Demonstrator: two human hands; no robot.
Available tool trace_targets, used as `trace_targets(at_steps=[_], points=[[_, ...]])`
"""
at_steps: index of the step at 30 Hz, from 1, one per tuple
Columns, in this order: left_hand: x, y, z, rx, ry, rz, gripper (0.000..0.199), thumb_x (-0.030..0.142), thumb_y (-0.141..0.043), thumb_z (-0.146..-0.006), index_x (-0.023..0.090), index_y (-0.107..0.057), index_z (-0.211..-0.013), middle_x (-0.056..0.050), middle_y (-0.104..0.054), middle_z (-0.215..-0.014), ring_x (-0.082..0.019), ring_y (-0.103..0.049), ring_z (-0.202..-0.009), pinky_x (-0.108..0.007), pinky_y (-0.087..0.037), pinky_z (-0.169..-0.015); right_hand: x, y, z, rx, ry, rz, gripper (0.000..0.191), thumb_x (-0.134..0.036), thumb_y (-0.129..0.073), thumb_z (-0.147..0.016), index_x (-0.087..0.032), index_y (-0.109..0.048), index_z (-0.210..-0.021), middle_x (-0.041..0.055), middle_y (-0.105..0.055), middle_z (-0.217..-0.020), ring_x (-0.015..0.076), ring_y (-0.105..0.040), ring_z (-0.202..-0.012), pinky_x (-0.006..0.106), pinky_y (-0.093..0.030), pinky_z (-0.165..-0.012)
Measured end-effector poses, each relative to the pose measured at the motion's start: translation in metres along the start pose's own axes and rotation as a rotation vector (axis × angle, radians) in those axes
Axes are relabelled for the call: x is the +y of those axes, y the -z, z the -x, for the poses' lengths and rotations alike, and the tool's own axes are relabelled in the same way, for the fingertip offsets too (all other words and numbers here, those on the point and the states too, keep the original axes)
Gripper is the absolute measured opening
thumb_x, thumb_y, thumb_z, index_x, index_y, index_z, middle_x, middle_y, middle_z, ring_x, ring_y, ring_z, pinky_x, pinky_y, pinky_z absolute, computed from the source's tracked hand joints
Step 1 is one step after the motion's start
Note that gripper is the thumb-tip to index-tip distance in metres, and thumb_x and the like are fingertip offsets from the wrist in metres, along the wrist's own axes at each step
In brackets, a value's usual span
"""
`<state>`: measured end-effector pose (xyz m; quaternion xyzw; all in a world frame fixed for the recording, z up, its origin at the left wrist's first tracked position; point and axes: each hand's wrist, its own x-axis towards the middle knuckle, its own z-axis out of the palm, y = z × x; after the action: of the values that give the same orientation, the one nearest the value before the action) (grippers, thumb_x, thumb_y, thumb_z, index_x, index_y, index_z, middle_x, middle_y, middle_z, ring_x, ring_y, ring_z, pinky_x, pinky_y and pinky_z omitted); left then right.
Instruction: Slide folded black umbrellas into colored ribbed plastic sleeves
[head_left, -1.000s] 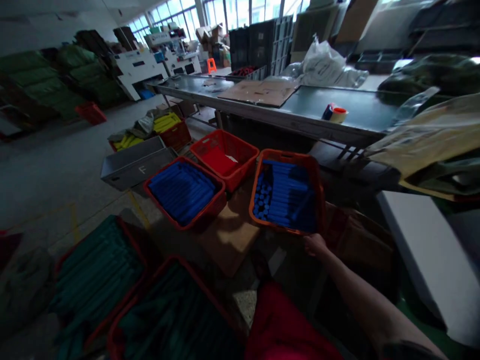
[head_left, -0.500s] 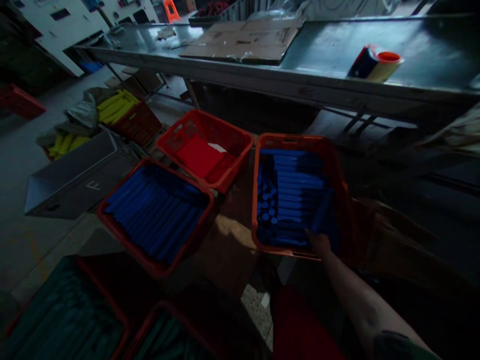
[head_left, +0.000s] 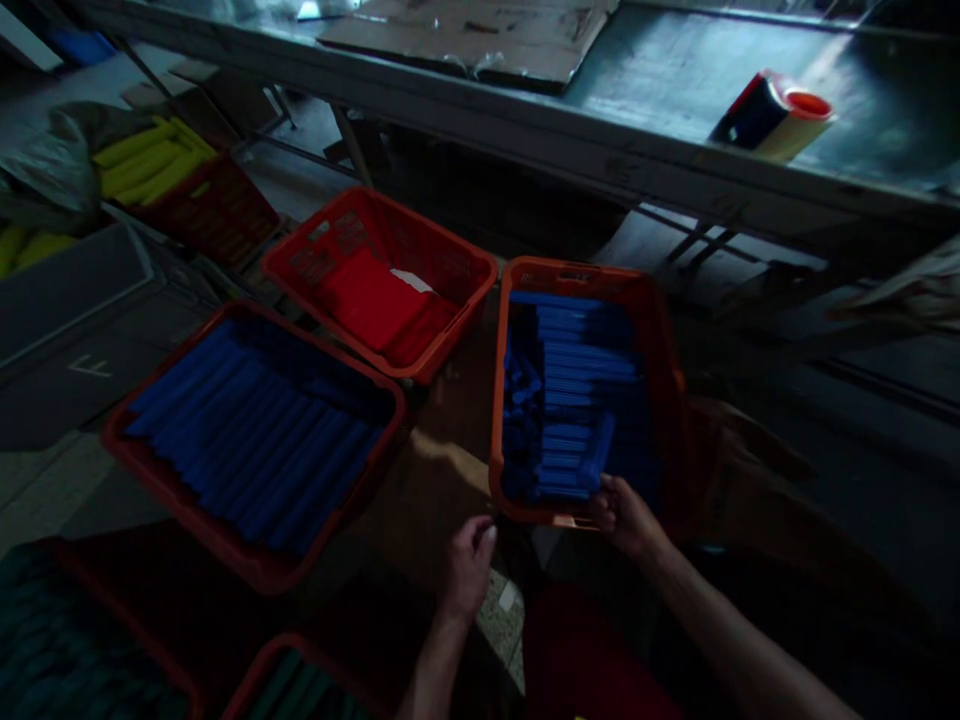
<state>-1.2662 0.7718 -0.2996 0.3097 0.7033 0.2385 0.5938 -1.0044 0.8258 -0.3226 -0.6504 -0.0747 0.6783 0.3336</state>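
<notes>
My right hand [head_left: 626,515] is closed around the lower end of a blue stick [head_left: 599,450] at the near edge of the right orange crate [head_left: 496,400]. The stick stands tilted above rows of similar blue sticks [head_left: 581,365] lying crosswise in that crate. Along the crate's left side, more blue sticks show their round ends. My left hand [head_left: 471,560] hovers left of the crate's near corner, apart from it, with its fingers curled together. Whether anything is inside those fingers is hidden.
A red crate of blue sticks [head_left: 397,410] stands left, with a red crate holding red pieces [head_left: 375,305] behind. Yellow pieces [head_left: 154,165] fill a crate farther left. Dark green items [head_left: 52,640] sit lower left. Across the back runs a metal table [head_left: 660,80] bearing cardboard [head_left: 480,30] and coloured rolls [head_left: 780,115].
My left hand has come into view from below. My right hand has drawn back slightly toward me with a blue stick raised in it. The view has tilted down.
</notes>
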Motion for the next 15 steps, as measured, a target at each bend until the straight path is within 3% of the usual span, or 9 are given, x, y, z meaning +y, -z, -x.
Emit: trace_targets(at_steps=[4, 6, 8, 9, 10, 11, 13, 15], points=[[0.040, -0.063, -0.018, -0.372, 0.317, 0.297, 0.070, 0.065, -0.065, -0.064, 0.014, -0.057, -0.112, -0.008, -0.066, -0.085, -0.018, -0.064, -0.064, -0.029, -0.050, -0.057, 0.049, -0.023, 0.083, -0.225, -0.140, -0.007, 0.036, -0.050, -0.060, -0.074, -0.019, -0.044, -0.065, -0.0075, -0.040, -0.045, 0.0037, -0.033, -0.032, 0.015, -0.024, -0.033], [0.040, -0.075, -0.015, -0.457, 0.405, 0.352, 0.073, 0.061, -0.072, -0.058, 0.011, -0.055, -0.109, -0.004, -0.062, -0.073, -0.014, -0.058, -0.052, -0.025, -0.046, -0.050, 0.066, -0.022, 0.100, -0.428, -0.198, 0.146, 0.039, -0.056, -0.057, -0.076, -0.018, -0.050, -0.073, -0.0052, -0.048, -0.048, 0.0059, -0.041, -0.033, 0.016, -0.031, -0.034], [0.029, -0.069, -0.006, -0.465, 0.404, 0.331, 0.076, 0.054, -0.078, -0.052, 0.008, -0.054, -0.107, -0.001, -0.057, -0.064, -0.011, -0.052, -0.045, -0.023, -0.041, -0.044, 0.065, -0.010, 0.090, -0.538, -0.171, 0.454, 0.043, -0.059, -0.051, -0.079, -0.016, -0.054, -0.079, 0.0007, -0.058, -0.057, 0.0110, -0.053, -0.041, 0.021, -0.042, -0.039], [0.022, -0.060, 0.001, -0.474, 0.371, 0.316, 0.078, 0.052, -0.079, -0.052, 0.008, -0.052, -0.111, 0.001, -0.056, -0.063, -0.010, -0.050, -0.044, -0.022, -0.040, -0.043, 0.058, 0.000, 0.074, -0.498, -0.113, 0.664, 0.042, -0.057, -0.047, -0.082, -0.016, -0.056, -0.082, 0.0038, -0.062, -0.063, 0.0140, -0.058, -0.047, 0.025, -0.046, -0.044], [0.014, -0.048, 0.010, -0.488, 0.326, 0.307, 0.082, 0.051, -0.078, -0.053, 0.009, -0.049, -0.117, 0.002, -0.056, -0.063, -0.009, -0.048, -0.044, -0.021, -0.039, -0.043, 0.048, 0.010, 0.052, -0.370, -0.005, 0.885, 0.039, -0.051, -0.042, -0.086, -0.016, -0.058, -0.085, 0.0061, -0.065, -0.069, 0.0163, -0.062, -0.055, 0.027, -0.049, -0.050], [0.007, -0.035, 0.020, -0.503, 0.281, 0.298, 0.085, 0.051, -0.077, -0.056, 0.010, -0.045, -0.124, 0.002, -0.056, -0.066, -0.009, -0.049, -0.045, -0.021, -0.039, -0.044, 0.036, 0.020, 0.027, -0.131, 0.132, 1.164, 0.033, -0.042, -0.039, -0.088, -0.017, -0.059, -0.090, 0.0070, -0.067, -0.075, 0.0180, -0.065, -0.064, 0.028, -0.052, -0.056], [-0.005, -0.007, 0.041, -0.526, 0.220, 0.293, 0.090, 0.049, -0.075, -0.062, 0.014, -0.036, -0.135, -0.001, -0.059, -0.075, -0.010, -0.052, -0.051, -0.021, -0.040, -0.048, 0.016, 0.036, -0.026, 0.046, 0.224, 1.336, 0.030, -0.028, -0.046, -0.083, -0.017, -0.059, -0.109, 0.0128, -0.066, -0.103, 0.0246, -0.063, -0.096, 0.036, -0.051, -0.078], [-0.018, 0.016, 0.061, -0.521, 0.223, 0.315, 0.093, 0.052, -0.074, -0.064, 0.017, -0.031, -0.139, -0.005, -0.062, -0.086, -0.011, -0.055, -0.056, -0.022, -0.041, -0.050, 0.008, 0.045, -0.070, 0.144, 0.288, 1.455, 0.049, -0.018, -0.051, -0.078, -0.015, -0.049, -0.127, 0.0182, -0.052, -0.131, 0.0302, -0.046, -0.123, 0.043, -0.041, -0.095]])
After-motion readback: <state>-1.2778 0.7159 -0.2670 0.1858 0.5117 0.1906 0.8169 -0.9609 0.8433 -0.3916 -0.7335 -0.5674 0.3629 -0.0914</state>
